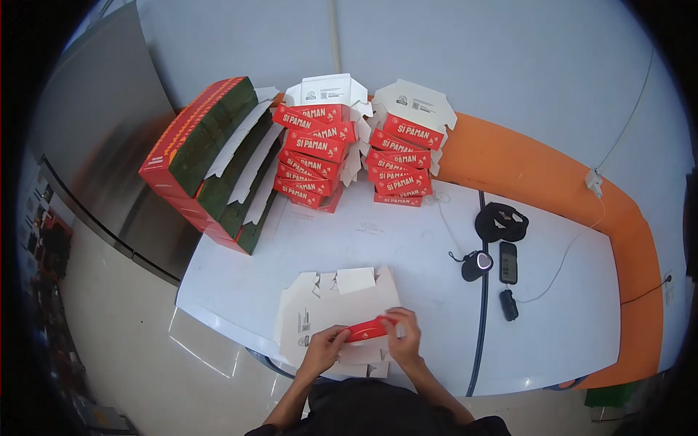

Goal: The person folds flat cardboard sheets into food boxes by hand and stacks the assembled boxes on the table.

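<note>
A partly folded cardboard box (334, 306), white inside, lies at the table's near edge with its flaps spread. My left hand (326, 350) pinches the left end of a red panel (366, 330) of this box. At the panel's right end, my right hand (404, 336) grips it between thumb and fingers. Small white flaps stick out beyond the panel, towards my body. Printed text and a square code show on the white board left of my hands.
Red boxes (317, 146) are piled at the back, with a second pile (400, 176) to their right. Larger red and green cartons (211, 138) stand at the left. A black cap (502, 222), round speaker (476, 266), phone (508, 263) and small black device (508, 305) lie on the right.
</note>
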A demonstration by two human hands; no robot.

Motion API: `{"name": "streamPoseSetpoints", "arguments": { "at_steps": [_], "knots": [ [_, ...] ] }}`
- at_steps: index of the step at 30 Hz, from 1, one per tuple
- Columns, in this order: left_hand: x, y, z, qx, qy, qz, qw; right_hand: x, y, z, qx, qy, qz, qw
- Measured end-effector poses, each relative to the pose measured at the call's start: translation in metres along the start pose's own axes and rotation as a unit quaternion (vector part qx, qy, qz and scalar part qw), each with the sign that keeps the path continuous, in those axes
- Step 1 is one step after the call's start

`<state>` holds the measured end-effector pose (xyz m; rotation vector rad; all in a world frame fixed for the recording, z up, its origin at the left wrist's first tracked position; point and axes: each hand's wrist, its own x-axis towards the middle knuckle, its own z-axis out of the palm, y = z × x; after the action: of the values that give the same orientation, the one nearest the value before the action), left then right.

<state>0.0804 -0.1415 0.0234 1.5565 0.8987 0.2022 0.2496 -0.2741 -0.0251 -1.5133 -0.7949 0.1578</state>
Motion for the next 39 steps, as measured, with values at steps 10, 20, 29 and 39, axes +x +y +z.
{"name": "streamPoseSetpoints", "arguments": {
  "at_steps": [10,20,29,39],
  "knots": [
    [0.003,0.019,-0.014,0.264,0.107,0.344,0.895,0.023,-0.017,-0.008,-0.179,-0.243,-0.107,0.947],
    [-0.033,-0.035,-0.008,-0.121,0.186,0.209,0.952,0.031,-0.057,-0.013,-0.016,-0.207,-0.005,0.978],
    [-0.005,-0.001,-0.010,0.138,0.138,0.298,0.934,0.018,-0.053,0.001,-0.057,-0.258,0.051,0.963],
    [0.003,-0.001,0.012,0.062,0.226,0.251,0.939,0.017,-0.045,-0.001,-0.048,-0.280,0.028,0.958]
  ]
}}
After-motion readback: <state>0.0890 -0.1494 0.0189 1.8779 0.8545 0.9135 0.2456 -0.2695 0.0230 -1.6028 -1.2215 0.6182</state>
